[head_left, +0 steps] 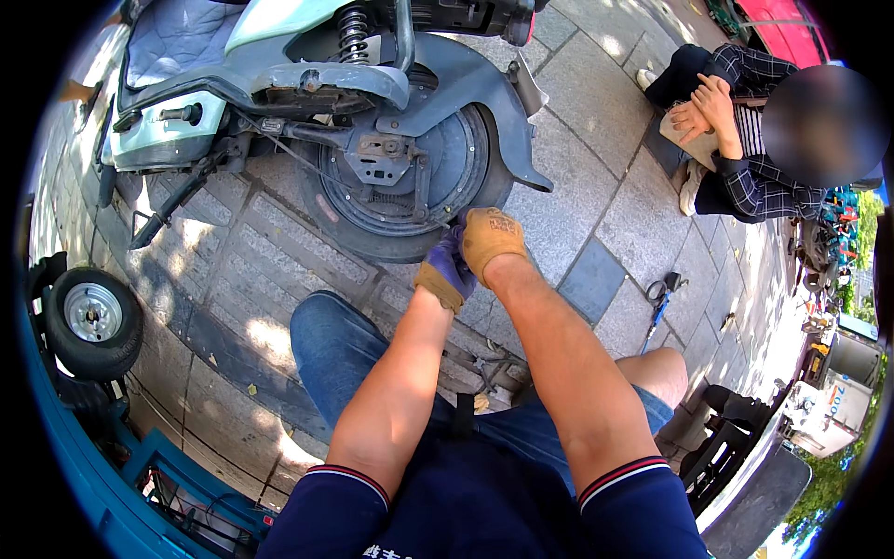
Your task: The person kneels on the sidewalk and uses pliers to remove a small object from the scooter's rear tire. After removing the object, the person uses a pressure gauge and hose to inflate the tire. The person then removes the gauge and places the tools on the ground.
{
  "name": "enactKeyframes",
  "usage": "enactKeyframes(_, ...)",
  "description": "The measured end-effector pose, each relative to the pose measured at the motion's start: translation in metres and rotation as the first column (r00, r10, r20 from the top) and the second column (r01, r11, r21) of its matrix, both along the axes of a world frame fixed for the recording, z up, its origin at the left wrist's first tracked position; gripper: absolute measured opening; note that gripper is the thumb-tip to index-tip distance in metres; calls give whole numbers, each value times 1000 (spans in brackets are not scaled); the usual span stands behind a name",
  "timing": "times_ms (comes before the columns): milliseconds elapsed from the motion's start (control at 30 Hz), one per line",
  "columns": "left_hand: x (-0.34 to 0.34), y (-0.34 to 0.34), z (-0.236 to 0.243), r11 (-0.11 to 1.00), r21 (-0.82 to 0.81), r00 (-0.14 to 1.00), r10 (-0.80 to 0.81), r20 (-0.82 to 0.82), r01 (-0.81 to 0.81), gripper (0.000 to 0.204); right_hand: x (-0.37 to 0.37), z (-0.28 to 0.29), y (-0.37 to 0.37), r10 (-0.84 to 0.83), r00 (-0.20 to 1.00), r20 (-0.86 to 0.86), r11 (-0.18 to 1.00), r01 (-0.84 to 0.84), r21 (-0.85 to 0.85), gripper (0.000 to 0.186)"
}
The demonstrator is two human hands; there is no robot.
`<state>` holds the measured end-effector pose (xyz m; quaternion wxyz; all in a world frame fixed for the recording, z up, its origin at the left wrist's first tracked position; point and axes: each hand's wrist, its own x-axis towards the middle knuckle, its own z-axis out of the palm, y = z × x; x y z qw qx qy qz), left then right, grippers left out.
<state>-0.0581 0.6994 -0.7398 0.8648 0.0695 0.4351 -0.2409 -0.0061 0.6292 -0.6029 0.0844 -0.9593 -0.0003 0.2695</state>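
— Knee [340,349] nearest, just below the tyre [391,244]. Hands?
— Left hand [445,270] and right hand [488,240], both gloved, meet at the tyre's lower edge; fingers curled against it, clamped or not I cannot tell.

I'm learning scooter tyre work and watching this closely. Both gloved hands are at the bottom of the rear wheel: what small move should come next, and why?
Probably a firmer grip on the tyre's lower edge. The left hand and right hand sit together against the rear tyre where it meets the paving. What the fingers hold is hidden, and the pliers lie out of reach.
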Motion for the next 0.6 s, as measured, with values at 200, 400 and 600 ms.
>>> enactKeyframes(200,-4,4,1,999,32,1000,28,1,-28,32,-9,1,-1,-105,994,14,994,105,29,20)
enactKeyframes(400,-1,13,-7,970,240,998,-31,-63,45,30,-11,4,-3,-144,988,-47,983,149,108,22)
enactKeyframes(600,-9,19,9,937,329,993,-102,-55,115,13,-13,-1,-3,-70,995,-65,996,74,49,25)
